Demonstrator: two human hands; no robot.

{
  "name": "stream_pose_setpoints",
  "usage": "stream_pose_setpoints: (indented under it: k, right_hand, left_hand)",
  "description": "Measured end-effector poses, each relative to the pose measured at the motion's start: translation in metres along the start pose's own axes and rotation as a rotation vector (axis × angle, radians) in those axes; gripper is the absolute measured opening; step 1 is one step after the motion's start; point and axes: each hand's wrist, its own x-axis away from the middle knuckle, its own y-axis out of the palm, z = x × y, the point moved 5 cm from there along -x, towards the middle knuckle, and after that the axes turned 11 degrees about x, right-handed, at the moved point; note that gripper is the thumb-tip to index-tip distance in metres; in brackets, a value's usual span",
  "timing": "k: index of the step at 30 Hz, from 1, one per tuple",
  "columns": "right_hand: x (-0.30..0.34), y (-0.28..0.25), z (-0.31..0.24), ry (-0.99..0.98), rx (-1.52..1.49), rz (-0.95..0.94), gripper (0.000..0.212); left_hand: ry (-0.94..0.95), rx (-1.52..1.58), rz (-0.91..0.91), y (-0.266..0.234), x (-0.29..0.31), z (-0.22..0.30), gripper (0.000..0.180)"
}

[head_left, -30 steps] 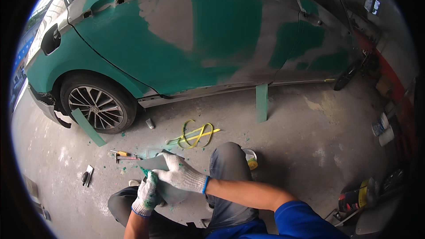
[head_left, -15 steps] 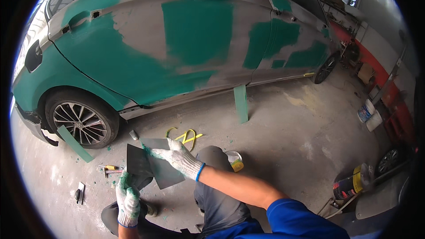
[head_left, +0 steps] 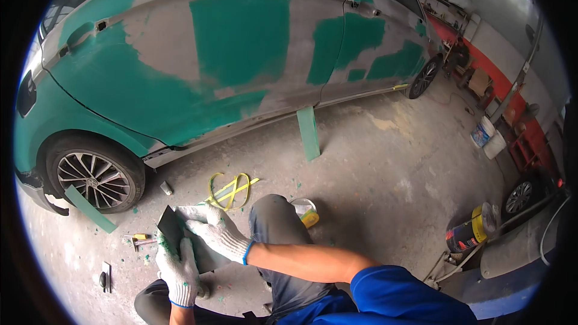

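I view a green-patched car (head_left: 241, 42) across the background, its wheel (head_left: 93, 177) at left. A bent right knee (head_left: 278, 221) stands between the dark sheet (head_left: 170, 225) and a round can (head_left: 303, 200). Left hand (head_left: 177, 266) and right hand (head_left: 215, 227), both gloved, partly hide the sheet, each grip closed on it. Beyond: yellow strips (head_left: 241, 187); leftward, a yellow-handled tool (head_left: 141, 236).

White gloves (head_left: 220, 230) (blue-edged) go with a blue sleeve (head_left: 394, 295) and grey trousers (head_left: 279, 224).
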Motion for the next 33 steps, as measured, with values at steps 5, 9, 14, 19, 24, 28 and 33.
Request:
stream_pose_setpoints:
  k: [5,9,14,19,24,28,33]
  right_hand:
    - [0.005,0.002,0.013,-0.113,-0.043,0.049,0.032]
    - [0.008,0.013,-0.019,-0.154,0.015,-0.019,0.031]
    - [0.013,0.002,-0.033,-0.229,0.165,0.015,0.028]
    - [0.019,-0.001,-0.024,-0.159,0.228,0.065,0.027]
    - [0.019,-0.002,-0.015,-0.158,0.385,0.126,0.037]
    - [0.022,0.006,-0.045,-0.579,0.819,-0.029,0.036]
    - [-0.023,0.002,-0.018,-0.014,0.057,-0.03,0.023]
  left_hand:
    - [-0.056,-0.068,-0.07,-0.005,0.006,-0.012,0.029]
    - [-0.129,0.258,-0.025,-0.011,0.016,-0.019,0.026]
    - [-0.15,0.012,-0.374,-0.022,0.001,-0.006,0.025]
    - [-0.191,0.017,-0.509,-0.018,-0.003,-0.003,0.032]
    - [-0.263,0.088,-0.509,-0.019,0.004,-0.001,0.028]
    - [-0.496,0.304,-0.501,-0.014,0.023,-0.024,0.021]
    - [-0.533,0.468,-0.229,-0.019,0.03,-0.033,0.02]
